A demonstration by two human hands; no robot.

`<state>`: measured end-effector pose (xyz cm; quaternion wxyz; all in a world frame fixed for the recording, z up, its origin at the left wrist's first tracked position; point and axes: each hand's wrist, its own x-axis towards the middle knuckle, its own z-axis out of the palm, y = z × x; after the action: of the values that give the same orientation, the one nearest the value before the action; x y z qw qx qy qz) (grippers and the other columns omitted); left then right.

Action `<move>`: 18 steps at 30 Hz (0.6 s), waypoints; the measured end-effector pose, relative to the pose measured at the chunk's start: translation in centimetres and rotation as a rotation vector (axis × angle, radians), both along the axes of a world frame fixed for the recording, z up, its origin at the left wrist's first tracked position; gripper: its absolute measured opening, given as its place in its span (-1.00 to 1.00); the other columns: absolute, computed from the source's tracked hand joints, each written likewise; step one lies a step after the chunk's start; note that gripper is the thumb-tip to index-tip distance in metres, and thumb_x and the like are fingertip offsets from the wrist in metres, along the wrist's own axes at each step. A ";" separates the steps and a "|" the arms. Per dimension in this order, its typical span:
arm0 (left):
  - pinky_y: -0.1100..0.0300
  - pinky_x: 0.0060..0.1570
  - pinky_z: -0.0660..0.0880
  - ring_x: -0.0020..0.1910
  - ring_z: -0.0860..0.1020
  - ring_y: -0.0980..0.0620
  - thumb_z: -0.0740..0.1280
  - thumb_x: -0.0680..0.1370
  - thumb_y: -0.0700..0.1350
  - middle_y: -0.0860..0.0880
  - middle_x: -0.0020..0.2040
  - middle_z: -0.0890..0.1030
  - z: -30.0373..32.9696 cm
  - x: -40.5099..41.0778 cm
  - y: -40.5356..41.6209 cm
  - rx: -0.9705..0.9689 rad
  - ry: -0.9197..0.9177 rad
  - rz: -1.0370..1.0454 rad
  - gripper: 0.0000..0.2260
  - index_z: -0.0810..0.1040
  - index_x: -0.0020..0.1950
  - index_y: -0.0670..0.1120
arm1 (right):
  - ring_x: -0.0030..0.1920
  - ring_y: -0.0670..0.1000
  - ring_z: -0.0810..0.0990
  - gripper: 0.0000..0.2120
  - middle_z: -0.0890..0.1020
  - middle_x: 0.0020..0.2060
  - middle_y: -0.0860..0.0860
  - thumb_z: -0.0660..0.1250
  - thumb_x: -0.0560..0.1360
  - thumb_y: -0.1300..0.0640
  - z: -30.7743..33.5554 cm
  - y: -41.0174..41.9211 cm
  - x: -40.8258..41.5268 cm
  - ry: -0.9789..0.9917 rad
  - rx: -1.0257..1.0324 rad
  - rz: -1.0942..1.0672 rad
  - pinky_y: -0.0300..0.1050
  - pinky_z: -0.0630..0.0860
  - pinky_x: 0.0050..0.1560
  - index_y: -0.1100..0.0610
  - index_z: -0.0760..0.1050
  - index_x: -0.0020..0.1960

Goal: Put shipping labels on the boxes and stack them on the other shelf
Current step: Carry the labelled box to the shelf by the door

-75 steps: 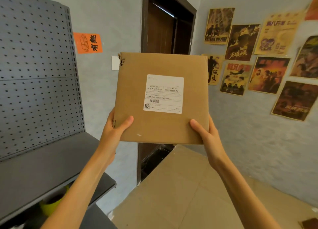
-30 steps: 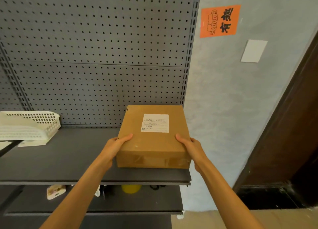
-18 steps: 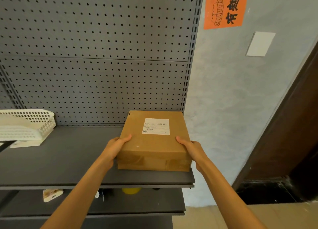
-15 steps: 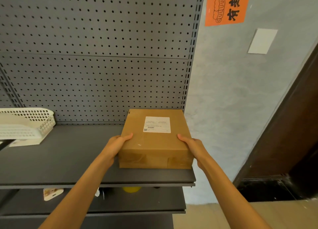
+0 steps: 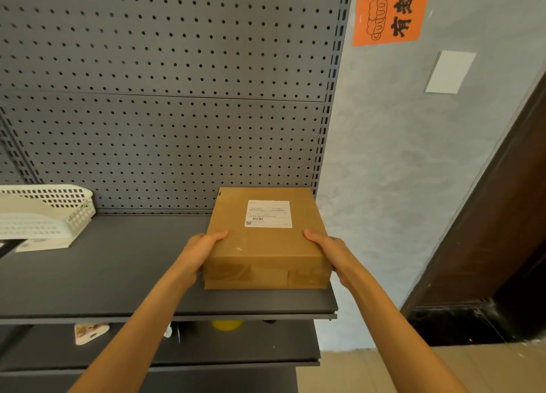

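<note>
Two hands, left hand (image 5: 200,248) and right hand (image 5: 331,249), clamped on one labelled box (image 5: 266,244) atop one shelf (image 5: 103,268).

Single head-worn view, wide-angle, looking forward and down, close to the shelf (image 5: 118,274) front

box: brown cardboard box (image 5: 266,244) sitting flat at the right end of the grey shelf (image 5: 118,274), back edge near the pegboard (image 5: 177,97)
label: white shipping label (image 5: 268,213) on top
left hand (image 5: 201,250): gripping the left side
right hand (image 5: 328,250): gripping the right side
extras: white basket (image 5: 53,212) far left, orange sign (image 5: 390,12) on the wall
</note>
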<state>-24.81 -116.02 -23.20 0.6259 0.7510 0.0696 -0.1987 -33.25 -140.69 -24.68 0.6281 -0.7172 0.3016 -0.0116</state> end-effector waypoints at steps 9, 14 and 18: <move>0.03 0.06 0.44 0.06 0.50 -0.10 0.36 0.51 0.07 -0.10 0.12 0.53 0.2 0.4 0.6 -0.054 0.039 -0.041 -0.52 0.39 0.35 -0.13 | 0.23 0.15 0.50 -0.30 0.46 0.32 0.11 0.33 0.43 -0.25 1.1 0.2 -0.1 0.018 -0.096 0.011 0.10 0.47 0.23 0.12 0.27 0.42; -0.02 0.28 0.39 0.29 0.43 -0.13 0.34 0.50 0.16 -0.13 0.38 0.42 0.3 1.0 1.1 0.052 -0.062 -0.068 -0.32 0.22 0.49 -0.15 | 0.38 0.19 0.37 -0.29 0.32 0.45 0.11 0.27 0.50 -0.21 3.2 1.1 -0.4 -0.021 -0.443 0.030 0.11 0.39 0.30 0.13 0.15 0.50; -0.03 0.31 0.34 0.40 0.34 -0.15 0.26 0.55 0.15 -0.13 0.46 0.32 1.8 0.1 2.2 0.424 -0.415 -0.071 -0.37 0.17 0.52 -0.12 | 0.28 0.16 0.48 -0.46 0.42 0.38 0.10 0.29 0.54 -0.07 4.8 2.6 -1.7 -0.143 -0.781 0.096 0.03 0.48 0.19 0.12 0.27 0.44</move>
<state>-24.67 -113.83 -21.37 0.4485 0.8915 -0.0461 -0.0439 -34.98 -138.09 -19.92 0.3273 -0.9128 0.1962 -0.1457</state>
